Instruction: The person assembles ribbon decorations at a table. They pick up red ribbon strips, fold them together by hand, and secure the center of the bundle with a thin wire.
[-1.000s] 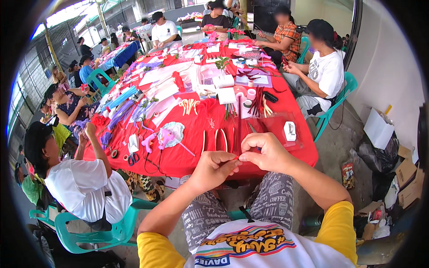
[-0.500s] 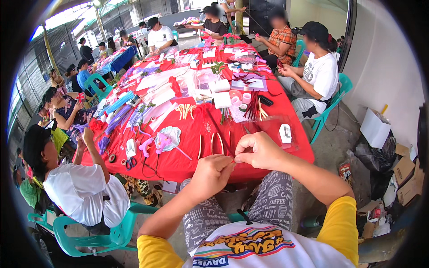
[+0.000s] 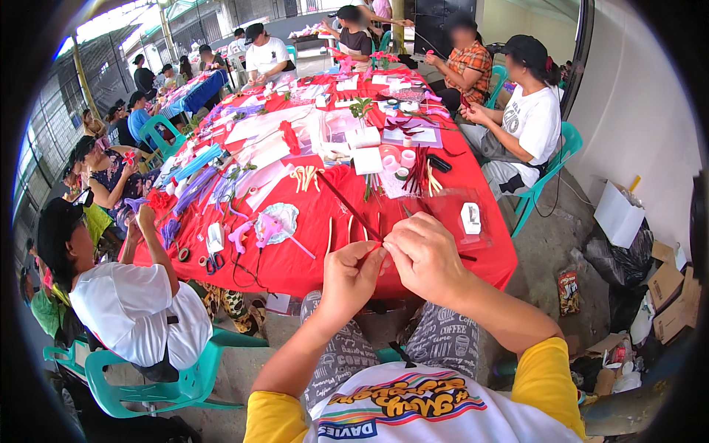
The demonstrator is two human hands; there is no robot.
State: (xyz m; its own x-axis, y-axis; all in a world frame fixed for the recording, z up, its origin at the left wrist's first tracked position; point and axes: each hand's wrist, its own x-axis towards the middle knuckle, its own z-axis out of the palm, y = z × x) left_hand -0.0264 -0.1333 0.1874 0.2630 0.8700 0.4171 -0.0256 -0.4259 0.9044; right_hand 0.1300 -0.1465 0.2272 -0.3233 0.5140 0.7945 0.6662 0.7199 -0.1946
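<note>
Fingers of both hands meet at the near edge of the counter (image 3: 295, 258), which is draped in red cloth. From the head view, the left hand (image 3: 353, 275) has thumb and fingers pinched closed on the near end of a thin dark red stem (image 3: 351, 208). The right hand (image 3: 422, 255), just beside it and touching it at the fingertips, is curled closed over the same end. The stem runs from the 2 hands up and to the left, tilted, its far end above the red cloth near a bundle of pale sticks (image 3: 304, 176).

Just right of the right hand lies a clear plastic bag (image 3: 461, 214) with a small white card inside. To the left on the counter sit a pair of scissors (image 3: 213, 261), a pink twisted craft piece (image 3: 255, 230) and a round pale fan-shaped piece (image 3: 281, 218). Farther along are white paper sheets (image 3: 258, 125), rolls of tape (image 3: 402, 159) and purple strands (image 3: 196, 188).

A person in a white shirt (image 3: 136, 310) sits at the near left on a teal plastic chair (image 3: 148, 376), one hand raised to the counter's edge. Another person in a white shirt (image 3: 528, 122) sits on the right side. Cardboard boxes (image 3: 668, 295) lie on the floor at the far right.
</note>
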